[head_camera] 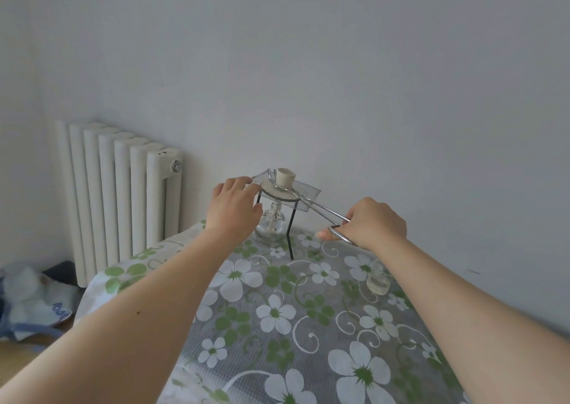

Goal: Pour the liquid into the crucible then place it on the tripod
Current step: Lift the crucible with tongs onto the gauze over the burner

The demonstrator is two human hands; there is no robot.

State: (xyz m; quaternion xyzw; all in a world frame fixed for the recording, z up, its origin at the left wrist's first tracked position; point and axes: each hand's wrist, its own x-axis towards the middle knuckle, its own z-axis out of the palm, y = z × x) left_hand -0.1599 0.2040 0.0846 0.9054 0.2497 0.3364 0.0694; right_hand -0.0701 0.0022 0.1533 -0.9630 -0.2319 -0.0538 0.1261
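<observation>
White crucible mid-gauze, tongs alongside, tripod near table edge

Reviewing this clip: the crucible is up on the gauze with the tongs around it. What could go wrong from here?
1. The tongs in the right hand reach around the crucible; withdrawing them carelessly could tip it and spill.
2. The left hand touches the wire gauze edge; a nudge might shift it on the tripod.
3. The glass burner sits directly beneath, so a toppled crucible could land on it.

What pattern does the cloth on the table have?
The tablecloth is grey with white flowers and green leaves, seen in the head view.
</observation>
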